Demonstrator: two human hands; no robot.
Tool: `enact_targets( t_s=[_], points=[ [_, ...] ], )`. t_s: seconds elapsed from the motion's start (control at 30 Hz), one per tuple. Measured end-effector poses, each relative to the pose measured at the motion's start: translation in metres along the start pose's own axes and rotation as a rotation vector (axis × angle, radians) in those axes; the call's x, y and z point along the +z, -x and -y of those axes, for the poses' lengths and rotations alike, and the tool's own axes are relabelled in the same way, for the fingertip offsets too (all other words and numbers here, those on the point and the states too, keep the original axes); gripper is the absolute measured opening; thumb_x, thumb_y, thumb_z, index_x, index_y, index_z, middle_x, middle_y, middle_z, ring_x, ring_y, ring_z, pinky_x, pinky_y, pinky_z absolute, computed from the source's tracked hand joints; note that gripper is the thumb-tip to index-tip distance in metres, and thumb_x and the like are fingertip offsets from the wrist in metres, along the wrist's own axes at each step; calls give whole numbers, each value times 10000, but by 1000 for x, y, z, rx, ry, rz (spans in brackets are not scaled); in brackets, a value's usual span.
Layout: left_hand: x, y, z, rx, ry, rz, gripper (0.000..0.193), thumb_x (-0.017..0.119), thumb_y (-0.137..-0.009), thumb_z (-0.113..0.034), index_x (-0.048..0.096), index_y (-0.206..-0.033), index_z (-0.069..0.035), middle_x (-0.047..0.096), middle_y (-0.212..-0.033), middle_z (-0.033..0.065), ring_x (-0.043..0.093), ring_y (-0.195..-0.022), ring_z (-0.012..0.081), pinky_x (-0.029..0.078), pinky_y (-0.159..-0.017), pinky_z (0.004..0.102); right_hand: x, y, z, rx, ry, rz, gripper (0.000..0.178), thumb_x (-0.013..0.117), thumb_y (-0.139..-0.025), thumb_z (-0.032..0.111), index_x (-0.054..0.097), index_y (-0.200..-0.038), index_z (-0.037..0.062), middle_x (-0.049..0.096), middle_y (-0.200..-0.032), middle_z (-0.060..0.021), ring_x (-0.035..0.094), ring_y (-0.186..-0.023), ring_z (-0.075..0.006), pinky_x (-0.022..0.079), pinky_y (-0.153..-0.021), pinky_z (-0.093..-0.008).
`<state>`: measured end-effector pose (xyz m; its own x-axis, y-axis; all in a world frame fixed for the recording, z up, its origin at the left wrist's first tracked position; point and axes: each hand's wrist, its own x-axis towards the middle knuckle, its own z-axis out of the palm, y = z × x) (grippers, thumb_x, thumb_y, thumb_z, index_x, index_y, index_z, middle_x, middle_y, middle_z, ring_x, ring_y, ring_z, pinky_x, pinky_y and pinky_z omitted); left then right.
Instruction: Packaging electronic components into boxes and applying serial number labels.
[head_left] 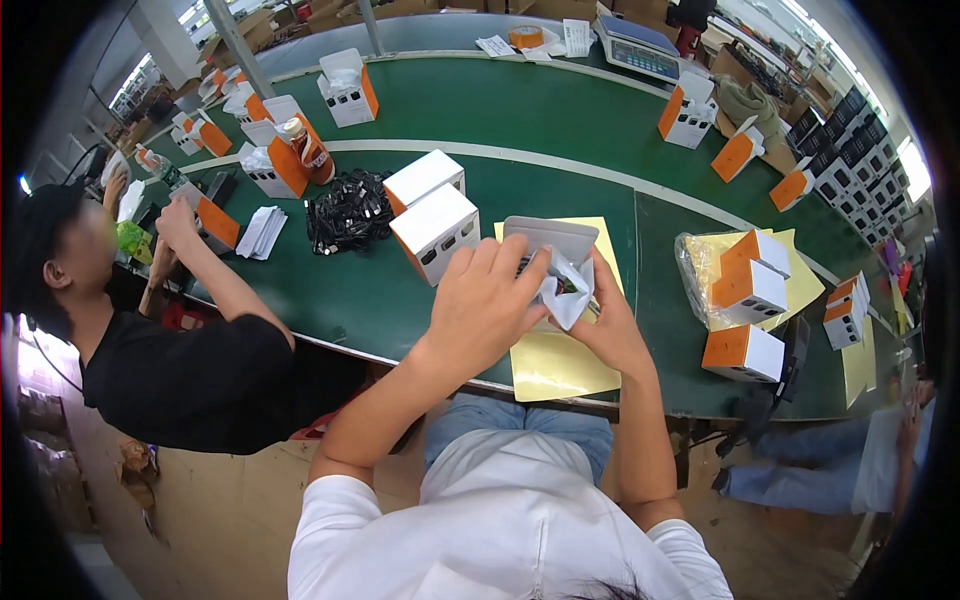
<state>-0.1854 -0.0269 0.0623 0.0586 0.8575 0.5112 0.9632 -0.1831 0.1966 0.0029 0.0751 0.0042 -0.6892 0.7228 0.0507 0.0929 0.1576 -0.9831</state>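
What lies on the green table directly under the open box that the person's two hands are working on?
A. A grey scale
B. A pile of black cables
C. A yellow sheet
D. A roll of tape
C: the open box, held by the left hand and the right hand, sits over a yellow sheet that shows beneath and beside it on the green table.

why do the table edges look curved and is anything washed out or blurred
Head view: fisheye lens bends the green table edges toward the dark rim; windows at the right edge and upper left blow out white; the hands and open box stay fairly sharp; a co-worker's face at left is blurred.
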Motion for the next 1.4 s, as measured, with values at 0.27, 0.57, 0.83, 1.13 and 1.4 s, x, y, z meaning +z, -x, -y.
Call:
enact_targets(
  t_s=[0.27,0.57,0.83,1.13,1.4],
  points=[
    [14,-10,3,160,63,143,286,731,-794,-111,652,-1067,-82,626,-954,78,640,-909,266,509,-753,400,14,5,-8,-172,16,-49,903,824,-730,3,363,-1507,5,474,-1470,-156,471,-1382,-285,354,-1188,-412],
    [19,-14,3,18,2,273,277,676,-809,-57,622,-1080,-26,637,-911,129,676,-822,328,542,-636,433,23,8,-16,-387,340,-210,564,841,-773,81,633,-1297,102,455,-1469,-211,527,-1315,-397,464,-1082,-450],
    [7,50,7,232,50,-144,454,672,-883,-105,581,-1325,-47,634,-1275,166,622,-1169,338,374,-1127,555,16,11,-3,-328,465,-220,315,768,-865,185,731,-1149,56,508,-1422,-210,542,-1302,-385,471,-1053,-449],
    [52,38,45,146,474,-158,170,700,-876,-67,691,-1039,-21,643,-1112,132,571,-1083,321,438,-1017,433,33,4,-7,-287,273,-339,137,720,-874,59,719,-1000,6,568,-1307,-197,568,-1247,-331,446,-1059,-407],
    [58,13,42,-455,1164,-22,739,764,-745,-6,432,-1400,-87,383,-1513,186,497,-1289,283,388,-1124,411,25,-9,7,-165,63,-352,467,734,-846,46,577,-1285,21,578,-1292,-192,564,-1229,-318,417,-1081,-416]
  ],
)
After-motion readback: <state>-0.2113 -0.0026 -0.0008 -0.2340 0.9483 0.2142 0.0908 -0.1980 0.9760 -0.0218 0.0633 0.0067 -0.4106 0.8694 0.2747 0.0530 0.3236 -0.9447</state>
